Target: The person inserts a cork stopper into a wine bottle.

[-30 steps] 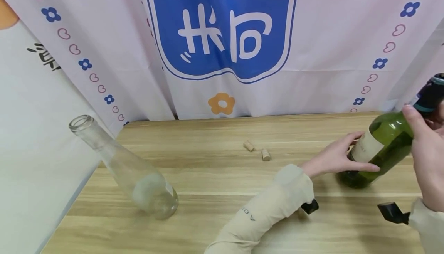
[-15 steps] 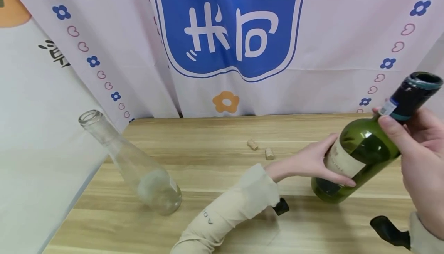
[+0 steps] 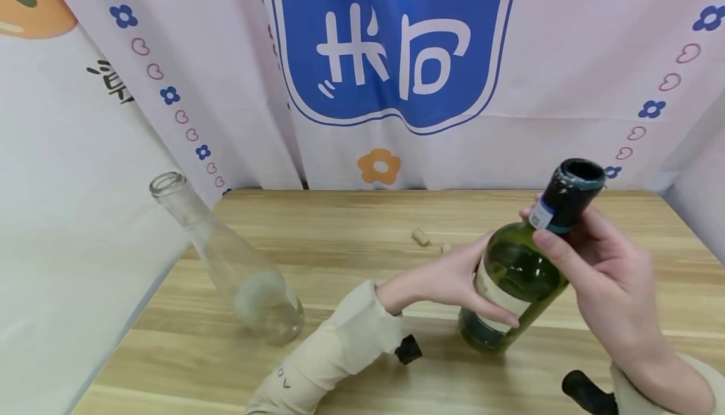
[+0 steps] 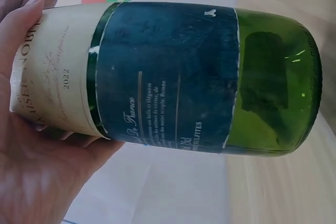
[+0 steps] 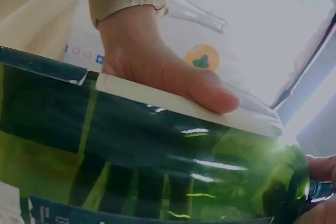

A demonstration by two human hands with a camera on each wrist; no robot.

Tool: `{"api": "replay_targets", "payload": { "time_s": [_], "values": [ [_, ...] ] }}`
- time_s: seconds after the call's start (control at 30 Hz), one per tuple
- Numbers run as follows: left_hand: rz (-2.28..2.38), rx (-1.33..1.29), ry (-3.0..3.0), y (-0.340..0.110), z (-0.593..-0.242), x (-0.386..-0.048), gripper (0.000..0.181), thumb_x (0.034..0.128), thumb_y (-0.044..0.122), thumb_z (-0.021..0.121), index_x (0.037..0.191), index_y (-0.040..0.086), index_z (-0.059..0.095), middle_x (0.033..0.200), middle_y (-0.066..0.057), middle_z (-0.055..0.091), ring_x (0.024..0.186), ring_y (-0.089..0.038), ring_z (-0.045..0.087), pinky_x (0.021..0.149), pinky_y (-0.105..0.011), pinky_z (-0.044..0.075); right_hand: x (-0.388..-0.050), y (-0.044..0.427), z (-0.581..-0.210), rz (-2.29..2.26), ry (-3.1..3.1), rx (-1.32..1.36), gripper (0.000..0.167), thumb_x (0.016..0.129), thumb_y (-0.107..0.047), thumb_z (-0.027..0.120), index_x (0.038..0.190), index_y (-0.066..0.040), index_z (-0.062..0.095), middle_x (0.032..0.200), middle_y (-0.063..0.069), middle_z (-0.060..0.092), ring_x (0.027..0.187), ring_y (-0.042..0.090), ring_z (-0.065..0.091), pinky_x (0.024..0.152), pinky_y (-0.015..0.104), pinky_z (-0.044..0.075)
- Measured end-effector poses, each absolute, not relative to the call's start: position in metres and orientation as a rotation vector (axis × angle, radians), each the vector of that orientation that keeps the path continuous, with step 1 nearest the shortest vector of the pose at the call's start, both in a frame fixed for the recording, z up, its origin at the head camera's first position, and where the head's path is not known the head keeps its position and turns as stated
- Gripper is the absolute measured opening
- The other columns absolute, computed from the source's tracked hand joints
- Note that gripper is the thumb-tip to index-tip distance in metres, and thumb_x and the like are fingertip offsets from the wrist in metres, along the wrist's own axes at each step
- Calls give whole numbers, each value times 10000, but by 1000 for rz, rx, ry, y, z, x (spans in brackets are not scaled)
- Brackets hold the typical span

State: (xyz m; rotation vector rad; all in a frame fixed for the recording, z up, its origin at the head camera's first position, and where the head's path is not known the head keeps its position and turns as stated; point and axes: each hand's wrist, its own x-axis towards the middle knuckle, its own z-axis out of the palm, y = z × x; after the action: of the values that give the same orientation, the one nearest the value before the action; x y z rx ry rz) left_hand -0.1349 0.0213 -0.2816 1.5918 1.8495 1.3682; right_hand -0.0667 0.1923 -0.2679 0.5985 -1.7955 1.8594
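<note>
Green btl (image 3: 527,270) is right in front of the person, a bit to the right, over the wood table (image 3: 351,226). It leans, w/ its top tipped off to the right. Can't tell if its bottom touches the wood. L hand (image 3: 453,276) grips the fat part, w/ L thumb (image 3: 498,314) across the cream label (image 3: 504,296). R hand (image 3: 614,276) grips up high, fingers round the back of the neck & R thumb (image 3: 557,248) just under the black wrap (image 3: 566,204). Small white sticker (image 3: 540,215) is on that wrap. Round mouth (image 3: 582,170) points up. In the left wrist view the cream label says 2022, & a dark blue label (image 4: 168,77) sits nearer the bottom w/ tiny words, most too small to read.

Clear btl (image 3: 235,264) stands on the left side of the table, well apart from both hands. Cork (image 3: 420,237) lies behind L hand, & 2nd cork (image 3: 445,248) is nr it, part hid by that hand.

L sleeve (image 3: 334,346) & R sleeve (image 3: 637,396) are beige, each w/ a black bit sticking out by the wrist. Behind the table hangs a pale cloth (image 3: 578,50) w/ a big blue badge (image 3: 393,43) & an orange flower (image 3: 378,166).
</note>
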Motion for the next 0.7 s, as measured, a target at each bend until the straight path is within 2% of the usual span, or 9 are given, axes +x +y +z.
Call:
{"api": "replay_targets", "payload": {
  "time_s": [0.13,0.23,0.33,0.53,0.7],
  "values": [
    [1358,1600,1907,13,-287,-135,889,613,-42,806,1321,-15,268,1228,-190,494,1084,-45,482,967,-165,362,-66,177,-266,1852,-1801,639,355,847,88,556,1196,120,503,1083,241,594,1023,267,571,878,204,457],
    [1362,1584,1922,9,-294,-136,897,609,-35,811,1322,-5,268,1248,-182,477,1099,-39,471,971,-166,358,-67,170,-268,1827,-1817,675,364,833,168,509,1191,100,514,1069,124,634,1009,174,587,872,166,449],
    [1329,1572,1972,7,-305,-138,938,601,1,829,1342,17,253,1264,-150,473,1114,-30,463,972,-162,353,-68,166,-272,1816,-1853,683,374,834,179,496,1191,72,522,1069,59,638,1016,135,582,875,148,440],
    [1247,1578,2060,8,-331,-148,983,589,105,859,1358,64,249,1255,-53,499,1111,-3,465,963,-153,355,-67,164,-277,1796,-1914,700,361,838,169,499,1186,73,508,1080,81,615,1055,146,555,896,150,427],
    [1290,1574,2013,8,-337,-151,974,589,90,855,1348,89,245,1256,-58,486,1111,-3,455,970,-169,355,-67,162,-274,1749,-2020,616,369,835,136,535,1191,40,509,1062,103,597,1028,156,550,883,150,435]
  ]
}}
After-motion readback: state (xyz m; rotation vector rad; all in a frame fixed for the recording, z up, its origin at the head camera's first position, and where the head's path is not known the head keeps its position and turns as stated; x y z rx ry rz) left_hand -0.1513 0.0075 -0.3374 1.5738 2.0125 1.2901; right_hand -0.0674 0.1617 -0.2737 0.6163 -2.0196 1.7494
